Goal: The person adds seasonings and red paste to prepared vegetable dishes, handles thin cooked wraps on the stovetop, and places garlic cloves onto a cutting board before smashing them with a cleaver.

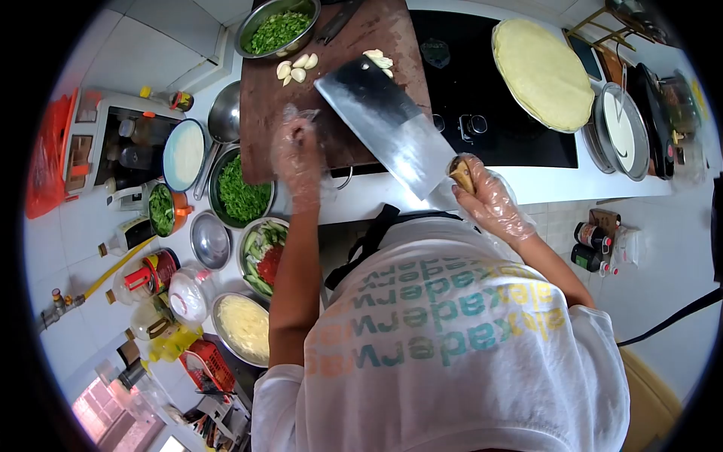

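A clear plastic glove covers each hand. My right hand (486, 197) is wrapped round the wooden handle of a cleaver (388, 124). Its broad blade slants up and left over the brown cutting board (339, 45). My left hand (299, 154) is over the board's near left part, left of the blade, its fingers curled together; anything between them is too small or hidden to name. Whole peeled garlic cloves (298, 74) lie on the board beyond my left hand. More garlic pieces (382, 59) lie beside the blade's far end.
A bowl of chopped greens (277, 34) and a dark knife (339, 21) are at the board's far end. Right of it is a black cooktop (467, 87) with a stack of pale flatbreads (542, 74). Bowls, including shredded greens (241, 188) and sliced vegetables (260, 252), line the left.
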A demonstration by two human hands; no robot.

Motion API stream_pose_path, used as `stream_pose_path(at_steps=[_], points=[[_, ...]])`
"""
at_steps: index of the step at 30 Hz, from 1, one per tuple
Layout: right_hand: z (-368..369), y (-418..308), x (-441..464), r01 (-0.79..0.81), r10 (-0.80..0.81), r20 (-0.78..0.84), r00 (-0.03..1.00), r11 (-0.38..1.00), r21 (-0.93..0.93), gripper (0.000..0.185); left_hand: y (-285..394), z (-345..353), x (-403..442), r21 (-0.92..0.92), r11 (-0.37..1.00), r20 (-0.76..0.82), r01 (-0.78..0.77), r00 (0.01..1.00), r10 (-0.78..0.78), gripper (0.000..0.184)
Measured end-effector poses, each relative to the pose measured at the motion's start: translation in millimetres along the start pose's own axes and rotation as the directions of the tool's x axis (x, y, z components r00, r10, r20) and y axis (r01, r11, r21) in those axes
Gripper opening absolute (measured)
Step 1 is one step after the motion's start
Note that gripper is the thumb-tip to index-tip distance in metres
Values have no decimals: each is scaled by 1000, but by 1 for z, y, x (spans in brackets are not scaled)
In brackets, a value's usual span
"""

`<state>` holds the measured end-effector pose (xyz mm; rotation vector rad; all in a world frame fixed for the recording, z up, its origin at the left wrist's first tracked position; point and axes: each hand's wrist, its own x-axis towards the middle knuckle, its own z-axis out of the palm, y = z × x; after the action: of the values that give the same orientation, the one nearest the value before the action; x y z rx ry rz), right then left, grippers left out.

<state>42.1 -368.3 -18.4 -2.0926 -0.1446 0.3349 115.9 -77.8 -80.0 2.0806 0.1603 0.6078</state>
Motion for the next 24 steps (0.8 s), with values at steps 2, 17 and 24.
stream_pose_path(at_steps=[2,17,24], points=[[6,-3,2,29,-27,42,999,998,-56,57,-5,-19,-1,149,986,15,-68,998,67,9],[7,-5,17,144,-132,175,976,988,-58,55,-31,-35,-9,351,826,86,-441,894,440,22],[6,-37,24,352,-381,-120,917,912,-213,51,-32,-32,-11,349,859,74,-374,925,373,25]])
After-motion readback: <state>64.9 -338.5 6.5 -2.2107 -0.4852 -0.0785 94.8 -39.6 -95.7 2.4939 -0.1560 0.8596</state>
